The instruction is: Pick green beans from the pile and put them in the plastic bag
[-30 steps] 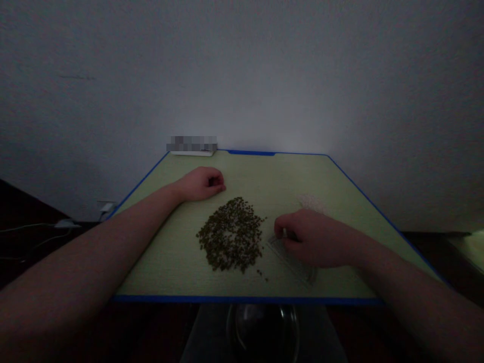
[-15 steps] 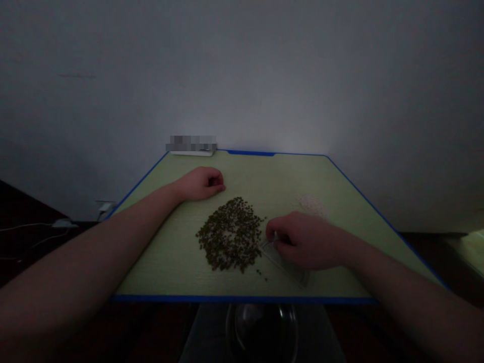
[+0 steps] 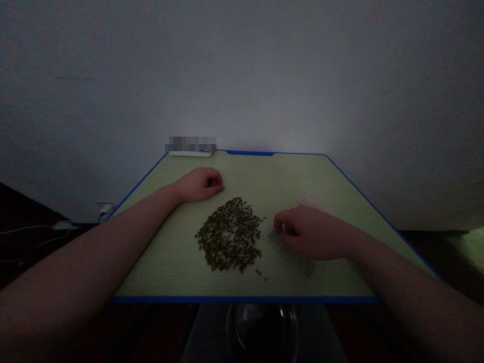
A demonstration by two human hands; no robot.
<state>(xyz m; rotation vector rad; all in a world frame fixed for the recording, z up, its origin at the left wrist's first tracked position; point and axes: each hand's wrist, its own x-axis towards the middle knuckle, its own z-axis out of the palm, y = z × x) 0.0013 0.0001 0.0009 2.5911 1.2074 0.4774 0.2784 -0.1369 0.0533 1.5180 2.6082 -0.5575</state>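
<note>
A heap of small dark green beans or seeds [image 3: 229, 234] is spread over the middle of the pale table. My left hand [image 3: 201, 183] rests on the tabletop beyond it to the left, fingers loosely curled and nothing seen in them. Right of the heap, my right hand [image 3: 308, 232] pinches a clear flat plastic piece [image 3: 293, 259] by its far-left end. The piece's straight near edge slants toward me, and its far part is under my hand. Behind this hand lies a patch of pale grains [image 3: 312, 200], partly hidden by it.
The table [image 3: 170, 282] has a blue rim. A white tray-like object [image 3: 191, 153], blurred on top, sits at its back left corner against the wall. Below the front edge, a clear round bowl [image 3: 262, 333] is at my lap. White cables and a plug [image 3: 108, 209] hang at left.
My right hand has shifted a little right and away from me, drawing the clear plastic piece away from the green heap. My left hand stays where it was.
</note>
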